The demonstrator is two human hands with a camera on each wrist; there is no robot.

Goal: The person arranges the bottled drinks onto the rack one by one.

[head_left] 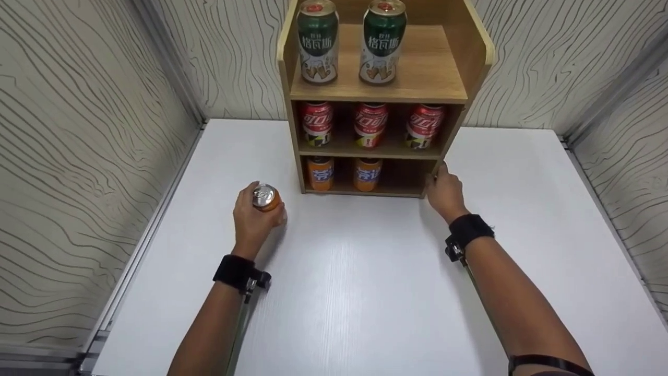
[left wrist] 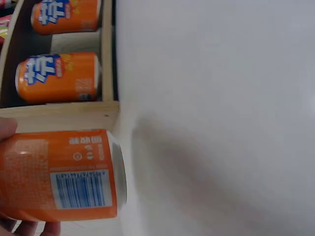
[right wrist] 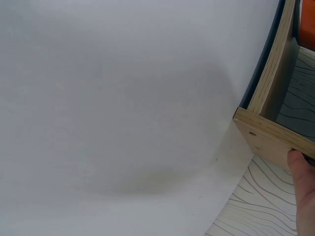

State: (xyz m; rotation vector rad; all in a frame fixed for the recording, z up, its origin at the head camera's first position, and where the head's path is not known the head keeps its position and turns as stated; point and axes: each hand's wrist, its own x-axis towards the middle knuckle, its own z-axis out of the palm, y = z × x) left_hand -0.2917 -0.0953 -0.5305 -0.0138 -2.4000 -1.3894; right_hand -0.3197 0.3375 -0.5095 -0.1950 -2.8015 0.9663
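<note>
My left hand grips an orange soda can left of the wooden shelf, its silver lid facing up. A barcode shows on the side of this can in the left wrist view, with fingers around its upper part. At the lower right of the shelf, my right hand holds the side panel, the thumb against its front edge. Its other fingers are mostly hidden. Two similar orange cans, a left one and a middle one, stand on the bottom level.
Red cola cans line the middle level, three in a row. Up on the top level are two green-and-white cans. The shelf stands on a white table, with patterned walls behind and at both sides.
</note>
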